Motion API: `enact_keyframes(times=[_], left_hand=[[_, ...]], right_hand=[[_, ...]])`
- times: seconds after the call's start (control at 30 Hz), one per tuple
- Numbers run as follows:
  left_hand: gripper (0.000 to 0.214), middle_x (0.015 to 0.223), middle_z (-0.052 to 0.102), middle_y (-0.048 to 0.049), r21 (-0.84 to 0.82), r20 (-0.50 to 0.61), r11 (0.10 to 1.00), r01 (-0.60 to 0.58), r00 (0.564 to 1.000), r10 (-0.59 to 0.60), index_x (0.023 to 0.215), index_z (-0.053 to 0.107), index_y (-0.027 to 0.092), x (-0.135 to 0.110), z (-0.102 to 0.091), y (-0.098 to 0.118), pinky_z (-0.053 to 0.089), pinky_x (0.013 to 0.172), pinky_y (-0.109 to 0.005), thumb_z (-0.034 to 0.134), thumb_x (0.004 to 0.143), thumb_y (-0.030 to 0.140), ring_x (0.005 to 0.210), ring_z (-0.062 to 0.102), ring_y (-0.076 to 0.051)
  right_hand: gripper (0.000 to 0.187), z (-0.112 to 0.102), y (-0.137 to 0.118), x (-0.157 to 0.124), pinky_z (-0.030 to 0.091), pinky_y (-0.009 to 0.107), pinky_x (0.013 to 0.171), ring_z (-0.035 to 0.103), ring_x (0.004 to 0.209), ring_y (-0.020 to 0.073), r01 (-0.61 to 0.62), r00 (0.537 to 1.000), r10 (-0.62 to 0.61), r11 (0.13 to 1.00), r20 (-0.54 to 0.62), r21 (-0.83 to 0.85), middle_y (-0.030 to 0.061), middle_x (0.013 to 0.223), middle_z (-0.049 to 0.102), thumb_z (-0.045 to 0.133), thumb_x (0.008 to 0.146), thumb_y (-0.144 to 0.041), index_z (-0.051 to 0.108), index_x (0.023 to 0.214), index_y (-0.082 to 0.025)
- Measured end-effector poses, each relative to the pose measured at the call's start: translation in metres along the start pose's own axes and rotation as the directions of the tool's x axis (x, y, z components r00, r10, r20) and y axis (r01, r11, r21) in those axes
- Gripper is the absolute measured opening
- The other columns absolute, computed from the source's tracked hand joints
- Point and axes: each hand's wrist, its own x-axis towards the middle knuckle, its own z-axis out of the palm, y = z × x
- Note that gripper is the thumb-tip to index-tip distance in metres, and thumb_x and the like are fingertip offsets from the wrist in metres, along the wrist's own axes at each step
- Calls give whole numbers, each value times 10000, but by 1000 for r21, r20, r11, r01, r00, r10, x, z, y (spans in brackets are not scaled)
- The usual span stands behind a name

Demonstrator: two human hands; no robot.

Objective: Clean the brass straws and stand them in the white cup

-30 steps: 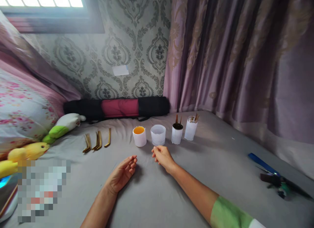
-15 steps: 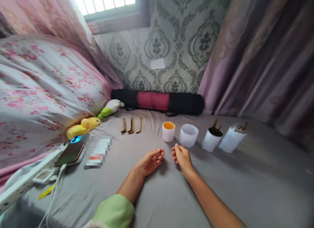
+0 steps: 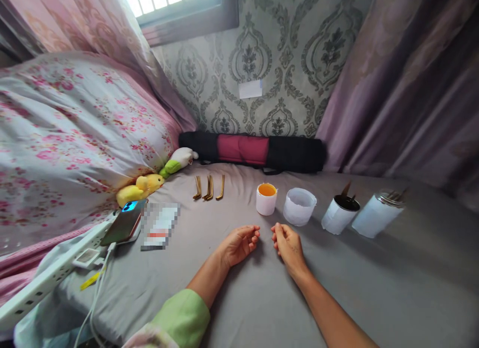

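My left hand (image 3: 241,244) is above the grey sheet, palm up, its fingers loosely curled and apart with nothing in them. Facing it across a small gap, my right hand (image 3: 288,245) has its fingers curled in and the thumb against them; no object shows there. Just beyond the hands stand a white-wrapped cup (image 3: 266,202) with an orange inside and a wide translucent white tub (image 3: 299,210). Farther right, a white-wrapped can (image 3: 336,220) and a taller white-wrapped container (image 3: 374,218) hold brownish, pointed sticks. Several gold rods with bent ends (image 3: 208,188) lie in small groups at the back left.
A phone (image 3: 121,225), a blurred-out packet (image 3: 160,225) and a white power strip (image 3: 52,278) with cables lie at left. Plush toys (image 3: 140,188) rest against floral bedding (image 3: 75,138). A black and red roll-shaped bag (image 3: 243,149) lies along the wall.
The whole scene has shifted slightly to the right in view as the camera turned. Both hands keep nearly the same pose, and the objects on the sheet stay in place.
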Motion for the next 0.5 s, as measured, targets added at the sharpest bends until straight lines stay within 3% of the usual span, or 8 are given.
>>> enact_keyframes(times=[0.2, 0.5], left_hand=[[78, 627, 565, -21, 124, -132, 991, 44, 991, -27, 818, 578, 80, 6, 10, 6, 348, 432, -147, 560, 752, 119, 467, 477, -41], [31, 602, 572, -22, 372, -217, 924, -89, 959, 180, 764, 556, 99, 28, 2, 29, 344, 418, -161, 569, 744, 118, 437, 481, -49]], right_hand=[[438, 0, 4, 2, 345, 198, 357, 472, 417, 96, -1, 1000, 1, 1000, -5, -10, 2, 563, 530, 419, 758, -574, 572, 760, -163], [430, -1, 7, 2, 335, 202, 362, 465, 404, 97, 4, 1000, -5, 999, -6, -40, 1, 561, 541, 397, 773, -569, 568, 759, -174]])
